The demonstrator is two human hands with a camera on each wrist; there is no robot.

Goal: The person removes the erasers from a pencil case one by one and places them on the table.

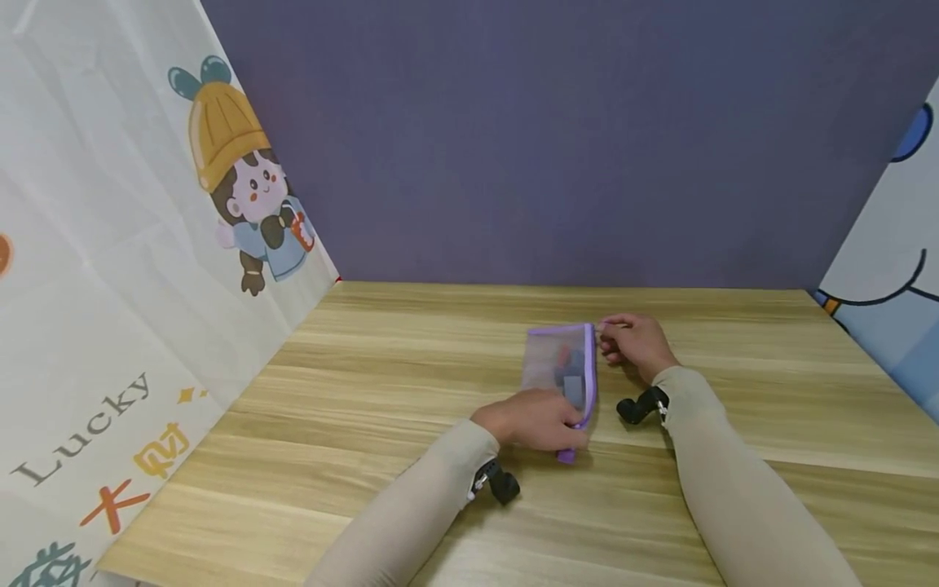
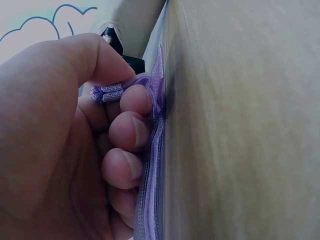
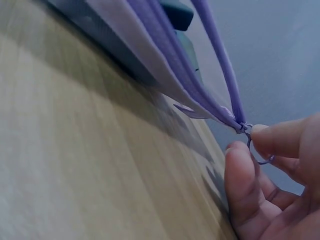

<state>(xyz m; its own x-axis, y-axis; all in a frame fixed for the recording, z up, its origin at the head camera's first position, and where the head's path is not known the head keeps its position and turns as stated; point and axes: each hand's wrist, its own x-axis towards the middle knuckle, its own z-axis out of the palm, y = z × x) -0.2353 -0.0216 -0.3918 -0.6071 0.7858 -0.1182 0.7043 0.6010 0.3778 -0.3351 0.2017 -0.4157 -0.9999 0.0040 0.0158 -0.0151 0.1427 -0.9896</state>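
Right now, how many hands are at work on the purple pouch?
2. The left hand grips the near end of the purple pouch; the right hand pinches the zipper pull at its far corner. None seems hidden.

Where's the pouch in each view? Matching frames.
Head: pouch, right of centre, below mid-height, left hand on its near end.
Left wrist: pouch edge-on, just left of centre, running to the bottom.
Right wrist: pouch slants from top left to right hand.
Shared landmark: table.
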